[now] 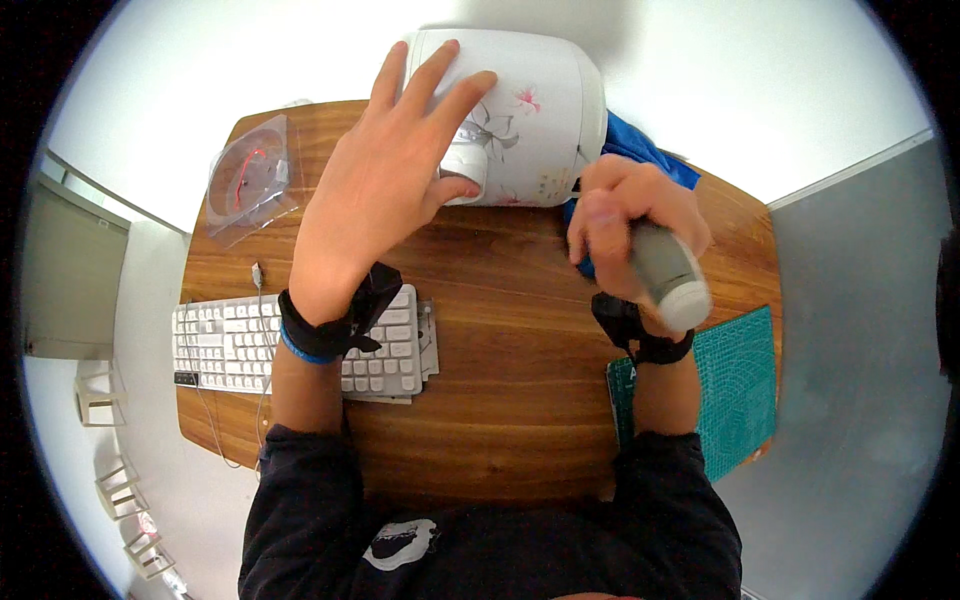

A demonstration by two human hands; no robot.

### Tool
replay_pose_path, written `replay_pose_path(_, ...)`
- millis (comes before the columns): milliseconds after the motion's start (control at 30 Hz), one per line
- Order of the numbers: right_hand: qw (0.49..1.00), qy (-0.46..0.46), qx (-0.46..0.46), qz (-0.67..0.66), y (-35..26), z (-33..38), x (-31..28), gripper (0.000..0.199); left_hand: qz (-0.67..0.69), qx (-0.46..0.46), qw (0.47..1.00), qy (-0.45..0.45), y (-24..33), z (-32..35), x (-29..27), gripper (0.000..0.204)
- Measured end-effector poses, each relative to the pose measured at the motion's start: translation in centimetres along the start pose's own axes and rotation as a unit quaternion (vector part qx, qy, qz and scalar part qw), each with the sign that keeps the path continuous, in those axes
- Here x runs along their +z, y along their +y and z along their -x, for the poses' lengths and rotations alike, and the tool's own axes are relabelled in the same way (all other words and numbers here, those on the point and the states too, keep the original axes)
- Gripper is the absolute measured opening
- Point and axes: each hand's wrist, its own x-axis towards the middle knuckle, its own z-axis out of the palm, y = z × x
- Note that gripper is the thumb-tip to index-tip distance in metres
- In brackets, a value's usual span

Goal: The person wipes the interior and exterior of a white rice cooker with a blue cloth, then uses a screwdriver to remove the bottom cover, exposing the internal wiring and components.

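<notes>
Head view, looking straight down over the person's shoulders: the left hand is spread wide, fingers splayed, and lies over the front of a white electric pot with a pink and grey flower pattern. The pot lies tipped on its side at the far edge of the wooden table; the thumb sits close to the pot's white latch, though I cannot tell whether it presses on it. The right hand is curled tight around a grey cylinder with a white end, held above the table just right of the pot. What the cylinder is, I cannot tell.

As a judgement, the work looks to be in its early or middle part: the pot is steadied and the cylinder is in hand, but the two are not yet together.

A blue cloth shows behind the right hand, against the pot. A clear plastic package with a round brown piece inside lies at the far left corner. A white keyboard sits under the left forearm, and a green cutting mat covers the right edge.
</notes>
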Motion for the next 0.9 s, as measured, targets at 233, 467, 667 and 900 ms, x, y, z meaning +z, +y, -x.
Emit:
replay_pose_path(233, 0.964, 0.123, 0.044, -0.23, 1.7, -0.3, -1.7, 0.035, -0.015, 0.003, 1.0, 0.01, -0.4, 0.0, 0.4, 0.095)
replay_pose_path(467, 0.986, 0.05, -0.002, -0.158, 1.9, 0.7, -2.3, 0.016, -0.014, -0.004, 1.0, 0.002, 0.0, 0.0, 0.1, 0.094)
replay_pose_path(667, 0.984, -0.14, -0.074, 0.087, -1.2, -1.2, -1.0, 0.039, -0.014, -0.003, 1.0, 0.004, 0.1, 0.0, 0.1, 0.093)
replay_pose_path(900, 0.996, -0.027, -0.089, 0.009, 1.2, 0.1, -1.6, 0.027, -0.013, -0.01, 1.0, -0.006, 0.3, -0.1, -0.1, 0.093)
